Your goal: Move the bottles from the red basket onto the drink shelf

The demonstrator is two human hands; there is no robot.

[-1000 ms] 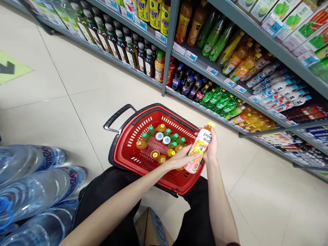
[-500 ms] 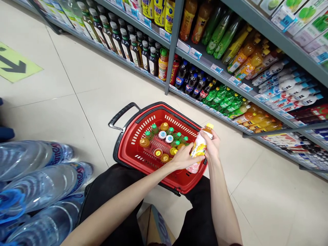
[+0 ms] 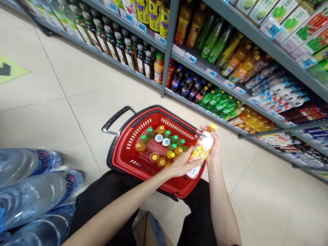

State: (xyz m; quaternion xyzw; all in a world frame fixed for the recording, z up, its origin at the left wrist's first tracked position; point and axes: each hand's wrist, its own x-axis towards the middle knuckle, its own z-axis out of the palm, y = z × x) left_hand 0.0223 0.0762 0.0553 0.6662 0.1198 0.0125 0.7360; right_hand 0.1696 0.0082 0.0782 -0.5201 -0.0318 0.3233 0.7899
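Observation:
A juice bottle (image 3: 201, 150) with a yellow cap and an orange and white label lies tilted in both hands above the right rim of a red shopping basket (image 3: 133, 131). My right hand (image 3: 214, 145) wraps round its upper half from behind. My left hand (image 3: 182, 163) grips its lower half, fingers curled on the label. Inside the basket stand several small bottles (image 3: 161, 145) seen from above, with green, orange, yellow and white caps.
Store shelves (image 3: 205, 65) full of drinks run along the top and right. Large water bottles (image 3: 30, 191) lie at the lower left. A cardboard box (image 3: 151, 229) sits between my knees. A green floor arrow (image 3: 10, 70) marks the tiled floor at the left.
The bottle has turned in my hands, so more of the white side of the label faces up. It stays over the basket's right rim. The view has shifted slightly.

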